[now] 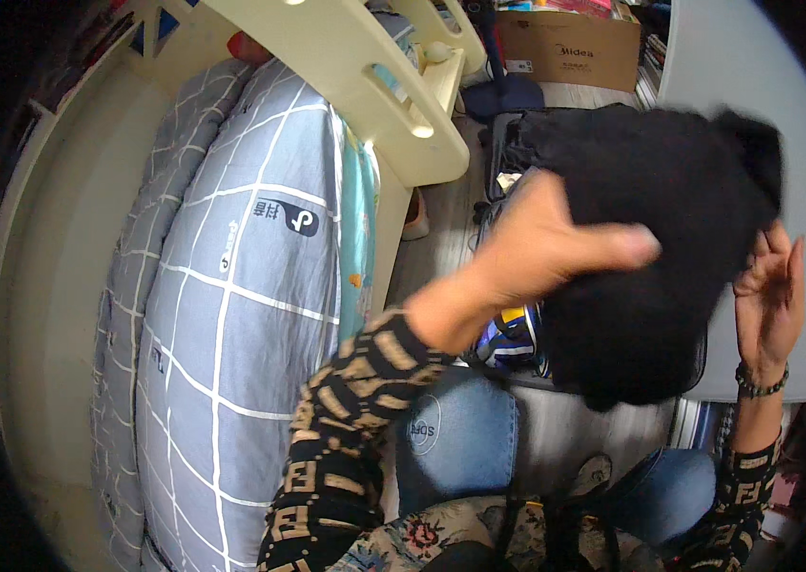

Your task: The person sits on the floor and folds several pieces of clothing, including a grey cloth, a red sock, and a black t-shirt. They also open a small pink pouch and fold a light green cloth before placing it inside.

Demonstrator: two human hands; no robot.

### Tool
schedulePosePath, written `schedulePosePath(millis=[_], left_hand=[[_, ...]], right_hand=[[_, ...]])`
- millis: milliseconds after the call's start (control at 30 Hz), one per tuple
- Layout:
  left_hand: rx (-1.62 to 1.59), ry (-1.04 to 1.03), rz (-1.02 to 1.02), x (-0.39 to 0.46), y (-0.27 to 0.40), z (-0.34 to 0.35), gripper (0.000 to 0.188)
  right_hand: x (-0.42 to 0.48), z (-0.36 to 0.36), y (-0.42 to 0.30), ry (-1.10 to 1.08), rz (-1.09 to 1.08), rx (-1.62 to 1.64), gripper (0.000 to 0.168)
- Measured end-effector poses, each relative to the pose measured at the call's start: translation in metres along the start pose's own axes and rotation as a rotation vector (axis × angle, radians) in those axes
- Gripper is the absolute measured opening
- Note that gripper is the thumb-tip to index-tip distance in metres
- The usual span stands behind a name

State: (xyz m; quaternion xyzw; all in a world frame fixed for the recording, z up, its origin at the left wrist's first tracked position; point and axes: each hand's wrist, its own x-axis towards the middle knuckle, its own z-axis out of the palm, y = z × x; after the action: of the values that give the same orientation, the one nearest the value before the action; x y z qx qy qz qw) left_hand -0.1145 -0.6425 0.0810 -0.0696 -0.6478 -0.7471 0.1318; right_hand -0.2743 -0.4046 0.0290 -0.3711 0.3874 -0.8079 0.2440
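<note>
A black cloth garment (pixel 646 214) is spread over an open suitcase (pixel 503 150) before me and hides most of its inside. My left hand (pixel 539 243), blurred, is over the garment's left side with thumb and fingers spread wide. At the garment's right edge is my right hand (pixel 771 293), its palm turned up and bare, fingertips close to the cloth; contact there is hard to judge. Blue, white and yellow packed items (pixel 514 336) show at the suitcase's near left, partly behind my left forearm.
A bed with a grey checked quilt (pixel 245 286) and a cream guard rail (pixel 403 79) runs along the left. On the right is a pale tabletop (pixel 746 357). A cardboard box (pixel 567 50) stands at the back, with a shoe (pixel 415 218) on the floor beside the bed.
</note>
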Motion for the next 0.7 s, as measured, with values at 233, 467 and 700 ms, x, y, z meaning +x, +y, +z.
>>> schedulePosePath(millis=[233, 467, 700], left_hand=[[0.274, 1.006, 0.5, -0.023, 0.102, -0.088, 0.033], [0.279, 1.15, 0.425, -0.05, 0.179, -0.293, 0.04], [1.049, 1.71, 0.094, -0.06, 0.127, -0.363, 0.05]], right_hand=[[0.01, -0.036, 0.001, 0.278, 0.118, 0.131, 0.044], [0.016, -0.05, 0.014, 0.278, 0.154, 0.164, 0.037], [0.003, -0.084, 0.042, 0.614, 0.383, -0.3, 0.026]])
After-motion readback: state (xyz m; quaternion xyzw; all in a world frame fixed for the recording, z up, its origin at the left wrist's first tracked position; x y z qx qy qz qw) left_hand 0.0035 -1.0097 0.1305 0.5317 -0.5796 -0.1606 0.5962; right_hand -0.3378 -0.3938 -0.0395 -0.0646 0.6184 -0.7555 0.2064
